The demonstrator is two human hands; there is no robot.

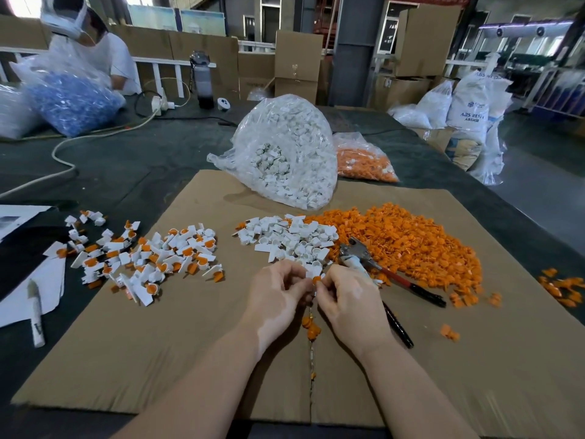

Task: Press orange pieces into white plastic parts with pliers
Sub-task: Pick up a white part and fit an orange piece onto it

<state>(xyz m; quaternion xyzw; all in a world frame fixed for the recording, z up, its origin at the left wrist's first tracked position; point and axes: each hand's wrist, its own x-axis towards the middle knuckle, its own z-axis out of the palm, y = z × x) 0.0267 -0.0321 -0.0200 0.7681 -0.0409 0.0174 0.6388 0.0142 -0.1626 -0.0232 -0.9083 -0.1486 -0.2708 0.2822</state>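
Left hand (278,291) and right hand (345,296) meet over cardboard sheet (190,359) centre, fingers curled, together pinching one white plastic part (313,272) with orange piece (315,281) at it. Pliers (373,264) lie ungripped beside right hand, against orange pile (411,239)

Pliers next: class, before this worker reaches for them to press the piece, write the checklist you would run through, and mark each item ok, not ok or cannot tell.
1. White part with orange piece held between left hand and right hand: ok.
2. Orange piece seated squarely in the white part: cannot tell, fingers hide it.
3. Pliers within reach, lying on the cardboard just right of the hands: ok.
4. A hand free to pick up the pliers: not ok, both are pinching the part.
5. Supply of loose white parts and orange pieces: ok.
6. Finished pile kept apart on the left: ok.
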